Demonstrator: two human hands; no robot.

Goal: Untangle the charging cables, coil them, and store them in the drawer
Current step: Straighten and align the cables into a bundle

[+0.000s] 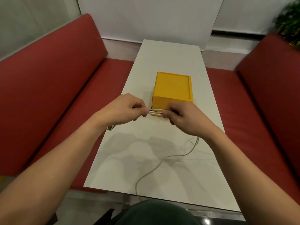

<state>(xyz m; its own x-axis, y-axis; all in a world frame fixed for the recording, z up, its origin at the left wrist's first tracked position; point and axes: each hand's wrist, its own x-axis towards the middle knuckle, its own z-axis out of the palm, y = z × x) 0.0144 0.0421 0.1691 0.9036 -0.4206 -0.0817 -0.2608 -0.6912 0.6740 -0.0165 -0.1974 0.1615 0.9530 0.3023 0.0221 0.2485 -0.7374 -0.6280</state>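
Both hands (128, 109) (181, 116) pinch doubled white cable (155, 112) before yellow drawer box (172, 88).

Blurred plant (290, 23) cut by right edge, cable plug (111, 127) half hidden under left hand (125, 109)

The drawer box (172, 86) stands in the middle of the surface (168, 52). Just before it the left hand (123, 109) and right hand (185, 117) hold the cable (155, 112) between them; its rest lies nearer.
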